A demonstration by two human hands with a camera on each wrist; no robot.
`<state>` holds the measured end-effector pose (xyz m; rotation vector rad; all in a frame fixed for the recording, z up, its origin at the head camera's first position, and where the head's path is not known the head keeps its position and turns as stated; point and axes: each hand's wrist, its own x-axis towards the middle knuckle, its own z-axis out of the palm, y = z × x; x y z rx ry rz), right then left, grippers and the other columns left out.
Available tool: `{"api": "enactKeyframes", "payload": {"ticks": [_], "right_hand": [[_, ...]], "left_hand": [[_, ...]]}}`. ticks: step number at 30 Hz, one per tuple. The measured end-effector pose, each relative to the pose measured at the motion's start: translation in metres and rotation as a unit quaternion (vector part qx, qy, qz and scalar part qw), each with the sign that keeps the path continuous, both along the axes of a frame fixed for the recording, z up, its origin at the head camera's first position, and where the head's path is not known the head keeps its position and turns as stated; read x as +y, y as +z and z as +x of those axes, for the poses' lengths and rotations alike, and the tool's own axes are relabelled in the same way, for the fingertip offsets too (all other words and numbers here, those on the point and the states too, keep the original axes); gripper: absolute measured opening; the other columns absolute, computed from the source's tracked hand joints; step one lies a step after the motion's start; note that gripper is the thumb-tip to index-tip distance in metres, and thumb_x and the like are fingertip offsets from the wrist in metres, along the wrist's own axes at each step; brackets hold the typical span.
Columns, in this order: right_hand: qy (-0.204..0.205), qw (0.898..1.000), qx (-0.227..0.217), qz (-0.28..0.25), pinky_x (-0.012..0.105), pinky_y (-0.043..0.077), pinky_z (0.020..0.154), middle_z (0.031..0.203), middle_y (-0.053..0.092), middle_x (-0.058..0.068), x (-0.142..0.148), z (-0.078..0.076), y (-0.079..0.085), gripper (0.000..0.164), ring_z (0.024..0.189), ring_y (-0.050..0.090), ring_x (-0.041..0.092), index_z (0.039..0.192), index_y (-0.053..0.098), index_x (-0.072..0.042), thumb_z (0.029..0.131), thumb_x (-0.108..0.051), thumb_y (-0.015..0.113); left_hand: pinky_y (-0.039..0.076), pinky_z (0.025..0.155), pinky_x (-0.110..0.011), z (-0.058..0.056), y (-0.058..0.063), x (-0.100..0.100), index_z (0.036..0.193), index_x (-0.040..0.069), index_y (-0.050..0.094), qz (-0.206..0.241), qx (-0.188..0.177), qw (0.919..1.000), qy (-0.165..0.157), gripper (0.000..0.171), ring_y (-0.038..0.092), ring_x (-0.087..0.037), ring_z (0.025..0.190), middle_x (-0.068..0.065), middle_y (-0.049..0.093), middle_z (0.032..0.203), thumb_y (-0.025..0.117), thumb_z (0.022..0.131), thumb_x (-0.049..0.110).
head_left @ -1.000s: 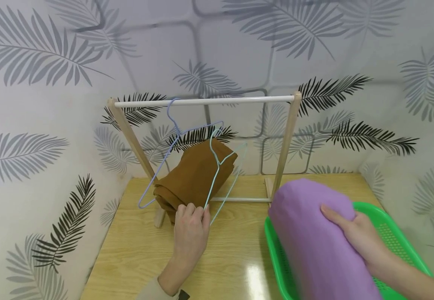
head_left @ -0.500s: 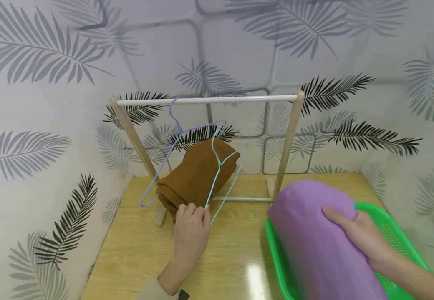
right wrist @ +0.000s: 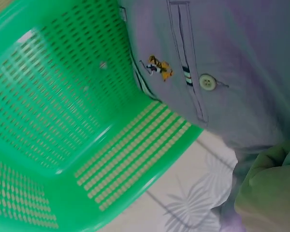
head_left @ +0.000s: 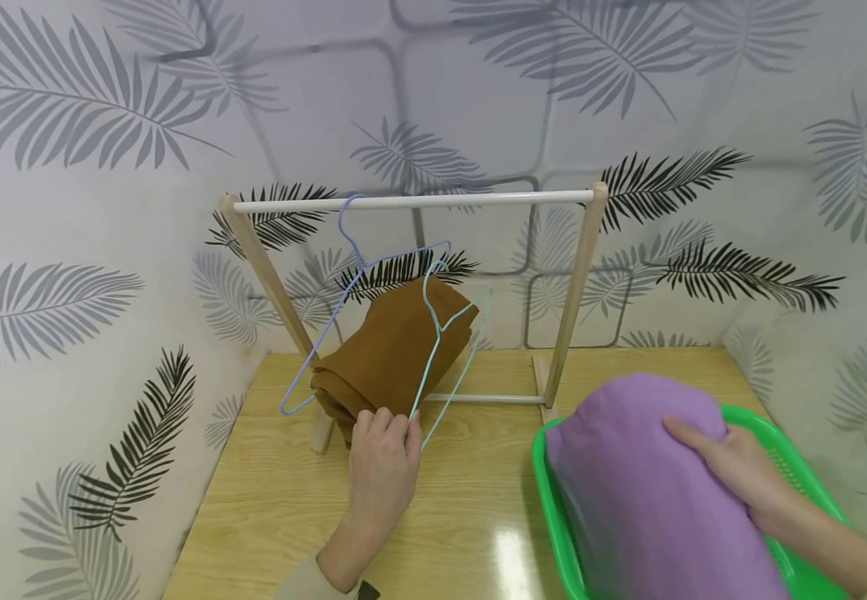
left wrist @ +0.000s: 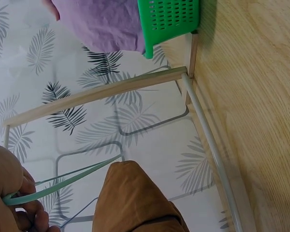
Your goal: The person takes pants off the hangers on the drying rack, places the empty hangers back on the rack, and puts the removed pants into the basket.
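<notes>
My left hand [head_left: 384,467] grips the lower part of a mint-green hanger [head_left: 426,371]. In the left wrist view, my left fingers [left wrist: 26,220] curl round the same hanger [left wrist: 63,183]. My right hand [head_left: 744,471] holds a folded purple garment [head_left: 651,483], thumb on top and the other fingers hidden. It overlaps a green basket [head_left: 549,508]. A button, a slit and a small embroidered figure show on the garment [right wrist: 208,82] in the right wrist view. Behind the mint-green hanger, a folded brown garment [head_left: 396,333] sits at a blue hanger [head_left: 339,304] hooked on the rail.
A small rack with wooden posts [head_left: 579,283] and a white top rail [head_left: 478,200] stands on the wood-look table [head_left: 463,517]. Leaf-patterned wall covering [head_left: 178,100] rises behind and at both sides. The basket stands at the table's right front.
My right hand has lowered the purple garment and shifted it slightly right, deeper over the green basket. My left hand keeps its grip on the mint-green hanger, nearly still.
</notes>
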<state>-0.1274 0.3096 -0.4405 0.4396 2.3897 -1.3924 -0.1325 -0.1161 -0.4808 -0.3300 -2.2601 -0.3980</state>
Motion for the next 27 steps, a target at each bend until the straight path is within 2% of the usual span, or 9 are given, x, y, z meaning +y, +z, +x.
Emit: {"api": "enactKeyframes", "payload": {"ticks": [7, 13, 17, 21, 27], "right_hand": [[0.021, 0.998, 0.014, 0.050, 0.034, 0.058, 0.070, 0.088, 0.073, -0.004, 0.016, -0.010, -0.003, 0.076, 0.079, 0.070, 0.014, 0.129, 0.057, 0.006, 0.100, -0.065, 0.058], [0.040, 0.999, -0.004, 0.029, 0.036, 0.060, 0.074, 0.099, 0.075, -0.003, 0.031, -0.014, -0.006, 0.085, 0.086, 0.072, 0.014, 0.147, 0.045, 0.008, 0.102, -0.063, 0.056], [0.048, 0.999, -0.013, 0.013, 0.037, 0.061, 0.076, 0.100, 0.074, -0.002, 0.038, -0.017, -0.008, 0.087, 0.087, 0.072, 0.014, 0.152, 0.038, 0.009, 0.103, -0.061, 0.056], [0.067, 0.998, -0.020, -0.004, 0.038, 0.061, 0.077, 0.098, 0.075, -0.003, 0.047, -0.021, -0.011, 0.082, 0.087, 0.073, 0.016, 0.151, 0.039, 0.008, 0.105, -0.057, 0.055], [0.087, 0.996, -0.021, -0.008, 0.038, 0.062, 0.079, 0.097, 0.075, -0.003, 0.063, -0.025, -0.018, 0.064, 0.087, 0.074, 0.016, 0.140, 0.050, 0.003, 0.107, -0.051, 0.054]], "left_hand": [[0.034, 0.061, -0.028, 0.000, 0.000, 0.000, 0.057, 0.009, 0.048, 0.008, 0.000, 1.0000, 0.001, 0.045, 0.040, -0.021, 0.065, -0.004, 0.047, 0.059, 0.078, 0.091, 0.007], [0.033, 0.061, -0.027, 0.000, -0.001, -0.001, 0.057, 0.009, 0.049, 0.002, -0.001, 1.0000, 0.003, 0.045, 0.038, -0.019, 0.064, -0.003, 0.046, 0.058, 0.080, 0.090, 0.008], [0.033, 0.061, -0.028, -0.001, -0.001, 0.000, 0.057, 0.008, 0.050, 0.002, 0.001, 1.0000, 0.006, 0.044, 0.039, -0.020, 0.064, -0.004, 0.047, 0.059, 0.080, 0.090, 0.008], [0.034, 0.061, -0.028, 0.000, 0.001, 0.000, 0.058, 0.008, 0.052, 0.004, 0.001, 1.0000, 0.007, 0.042, 0.040, -0.021, 0.065, -0.004, 0.049, 0.059, 0.079, 0.090, 0.009], [0.035, 0.062, -0.028, 0.001, 0.002, 0.000, 0.059, 0.008, 0.053, 0.009, -0.004, 0.9999, 0.005, 0.041, 0.040, -0.020, 0.066, -0.004, 0.049, 0.060, 0.079, 0.091, 0.009]]}}
